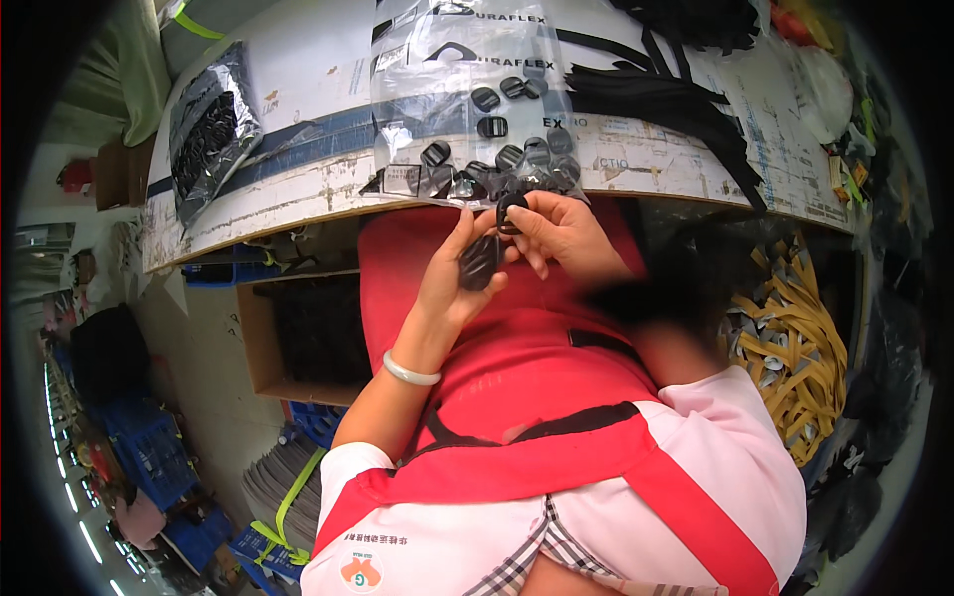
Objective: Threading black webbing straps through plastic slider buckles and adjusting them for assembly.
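Observation:
In front of my red apron, both hands meet just below the table's near edge. My right hand is closed, with thumb and fingers pinching a small black plastic buckle. My left hand curls around a dark, ribbed black piece, whose exact kind I cannot make out; its fingertips reach close to the buckle. Right above them lies a clear plastic bag with several loose black buckles showing in it. Something black and blurred covers part of my right forearm.
On the white worn table lie a bag of black parts at left and black webbing straps at right. Yellow strips are heaped low on the right. A wooden box stands under the table, blue crates farther left.

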The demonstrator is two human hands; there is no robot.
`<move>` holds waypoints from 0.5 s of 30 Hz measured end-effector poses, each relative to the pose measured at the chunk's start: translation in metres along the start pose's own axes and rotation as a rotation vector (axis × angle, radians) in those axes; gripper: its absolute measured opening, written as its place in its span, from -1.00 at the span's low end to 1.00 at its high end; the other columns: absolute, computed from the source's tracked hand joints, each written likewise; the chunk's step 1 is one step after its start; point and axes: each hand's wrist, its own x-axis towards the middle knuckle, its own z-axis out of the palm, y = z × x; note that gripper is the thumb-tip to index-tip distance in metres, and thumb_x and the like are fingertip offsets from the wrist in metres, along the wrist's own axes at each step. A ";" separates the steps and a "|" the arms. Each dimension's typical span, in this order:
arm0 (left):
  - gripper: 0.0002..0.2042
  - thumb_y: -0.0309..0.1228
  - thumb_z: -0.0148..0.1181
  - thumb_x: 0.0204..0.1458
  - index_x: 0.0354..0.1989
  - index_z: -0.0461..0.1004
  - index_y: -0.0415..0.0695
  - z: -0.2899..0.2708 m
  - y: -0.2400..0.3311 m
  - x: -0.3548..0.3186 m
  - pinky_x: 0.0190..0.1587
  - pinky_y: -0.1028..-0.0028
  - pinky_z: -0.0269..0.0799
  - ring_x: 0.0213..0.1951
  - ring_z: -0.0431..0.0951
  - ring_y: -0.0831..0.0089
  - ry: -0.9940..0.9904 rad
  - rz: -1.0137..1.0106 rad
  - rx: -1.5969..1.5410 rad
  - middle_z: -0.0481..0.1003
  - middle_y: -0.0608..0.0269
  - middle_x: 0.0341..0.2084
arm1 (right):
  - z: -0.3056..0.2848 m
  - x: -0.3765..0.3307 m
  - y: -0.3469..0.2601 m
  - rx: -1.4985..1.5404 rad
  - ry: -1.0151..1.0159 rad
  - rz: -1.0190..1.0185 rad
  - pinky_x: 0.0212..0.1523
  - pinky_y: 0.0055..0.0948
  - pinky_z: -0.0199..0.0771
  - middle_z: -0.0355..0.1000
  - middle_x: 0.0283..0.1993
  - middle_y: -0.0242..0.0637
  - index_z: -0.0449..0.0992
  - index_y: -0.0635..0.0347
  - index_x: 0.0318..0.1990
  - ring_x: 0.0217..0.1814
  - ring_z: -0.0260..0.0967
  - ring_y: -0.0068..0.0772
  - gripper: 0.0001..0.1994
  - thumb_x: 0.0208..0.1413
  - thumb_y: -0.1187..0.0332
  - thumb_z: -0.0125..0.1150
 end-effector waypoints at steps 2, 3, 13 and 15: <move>-0.75 -0.25 0.09 0.20 -0.05 0.46 -0.09 -0.019 -0.008 -0.003 -0.59 0.61 0.40 -0.35 0.54 0.50 -0.016 -0.013 0.006 0.50 0.29 -0.31 | -0.006 -0.005 0.006 0.050 -0.031 0.047 -0.65 -0.72 0.26 0.40 -0.51 -0.42 0.46 0.25 -0.10 -0.65 0.26 -0.72 -0.77 0.26 0.27 0.11; -0.76 -0.30 0.11 0.19 -0.04 0.45 -0.11 -0.026 -0.009 -0.007 -0.59 0.61 0.42 -0.32 0.54 0.48 -0.027 0.025 0.040 0.50 0.28 -0.30 | -0.007 -0.009 0.006 0.129 -0.058 0.096 -0.66 -0.73 0.24 0.39 -0.50 -0.42 0.41 0.23 -0.02 -0.66 0.25 -0.73 -0.75 0.26 0.29 0.09; -0.82 -0.59 0.21 0.05 -0.15 0.56 -0.25 -0.014 -0.024 -0.018 -0.66 0.66 0.33 -0.54 0.43 0.65 -0.086 0.673 1.016 0.48 0.31 -0.40 | -0.009 -0.031 0.024 0.546 -0.202 0.357 -0.70 -0.75 0.15 0.30 -0.50 -0.46 0.30 0.15 0.10 -0.67 0.15 -0.76 -0.71 0.26 0.39 0.03; -0.88 -0.48 0.19 0.11 -0.24 0.55 -0.26 -0.013 -0.023 -0.017 -0.67 0.64 0.29 -0.54 0.43 0.65 0.044 0.432 0.850 0.47 0.31 -0.44 | -0.018 -0.025 0.003 0.184 -0.106 0.207 -0.65 -0.67 0.22 0.35 -0.49 -0.40 0.37 0.14 0.02 -0.64 0.24 -0.65 -0.76 0.23 0.36 0.08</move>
